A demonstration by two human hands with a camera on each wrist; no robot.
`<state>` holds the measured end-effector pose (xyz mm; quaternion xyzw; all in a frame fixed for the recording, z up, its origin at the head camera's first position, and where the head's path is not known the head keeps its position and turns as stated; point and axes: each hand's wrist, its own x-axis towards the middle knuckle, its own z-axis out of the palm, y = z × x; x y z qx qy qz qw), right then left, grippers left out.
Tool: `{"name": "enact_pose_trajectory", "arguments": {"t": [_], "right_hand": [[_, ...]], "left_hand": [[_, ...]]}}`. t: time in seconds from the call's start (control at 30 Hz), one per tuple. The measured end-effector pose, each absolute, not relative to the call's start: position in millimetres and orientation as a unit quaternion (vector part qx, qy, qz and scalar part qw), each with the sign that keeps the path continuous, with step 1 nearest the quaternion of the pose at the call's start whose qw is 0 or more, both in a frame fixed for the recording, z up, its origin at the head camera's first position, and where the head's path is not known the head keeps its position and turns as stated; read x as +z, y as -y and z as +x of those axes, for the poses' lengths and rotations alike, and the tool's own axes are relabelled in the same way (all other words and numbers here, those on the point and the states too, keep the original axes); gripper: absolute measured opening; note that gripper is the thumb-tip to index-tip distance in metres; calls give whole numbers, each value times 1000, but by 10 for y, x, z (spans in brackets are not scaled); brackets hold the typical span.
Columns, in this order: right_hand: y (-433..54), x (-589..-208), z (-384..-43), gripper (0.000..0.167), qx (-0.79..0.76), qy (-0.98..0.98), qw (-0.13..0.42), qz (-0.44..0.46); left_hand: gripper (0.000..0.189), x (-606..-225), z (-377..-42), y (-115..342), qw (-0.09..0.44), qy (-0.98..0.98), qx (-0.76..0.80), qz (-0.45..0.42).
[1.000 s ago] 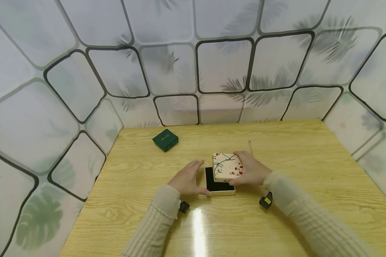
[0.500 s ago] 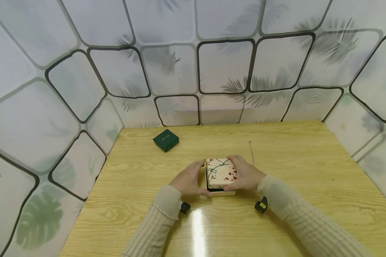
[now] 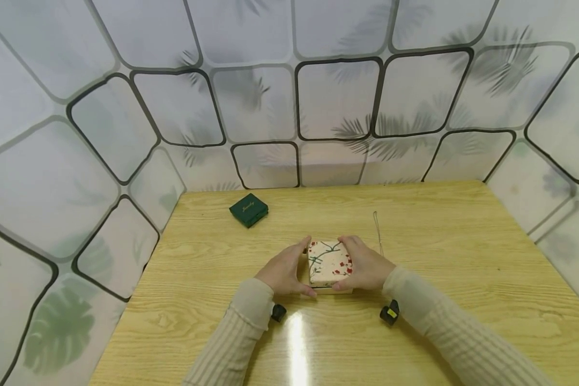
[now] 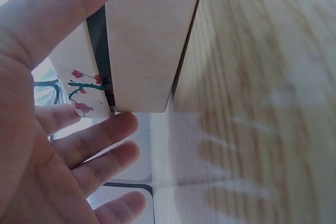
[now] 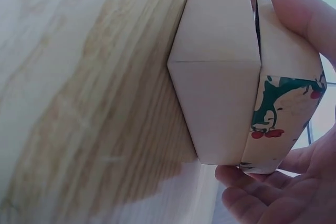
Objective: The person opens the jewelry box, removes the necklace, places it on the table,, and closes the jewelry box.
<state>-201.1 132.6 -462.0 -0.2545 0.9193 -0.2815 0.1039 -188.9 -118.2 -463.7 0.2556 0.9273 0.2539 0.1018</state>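
Note:
A cream box lid with red blossoms and green branches sits over a plain cream box base on the table. My right hand grips the lid from the right, its thumb at the front and fingertips near the back. From the left, my left hand holds the box between thumb and fingers, touching near the seam. In the left wrist view a dark strip shows between lid and base, so that side stands slightly raised. In the right wrist view only a narrow dark gap shows. The box's inside is hidden.
A small dark green box with gold lettering lies at the back left of the wooden table. A thin looped chain or cord lies just behind my right hand. Patterned fabric-like walls stand around the back and sides.
My right hand has brought the lid left and down onto the base, covering the dark interior. My left hand has stayed beside the base, shifting only slightly.

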Motion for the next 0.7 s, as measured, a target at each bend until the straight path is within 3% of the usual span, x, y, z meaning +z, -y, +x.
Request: {"name": "enact_pose_trajectory", "arguments": {"t": [0.3, 0.7], "right_hand": [[-1314, -4605, -1977, 127, -278, -919, 104, -260], [-1398, -4604, -1954, 128, -240, -911, 105, -318]], "left_hand": [[126, -4642, -1896, 1188, 80, -930, 232, 274], [124, -4660, -1893, 1179, 105, -927, 243, 267]]}}
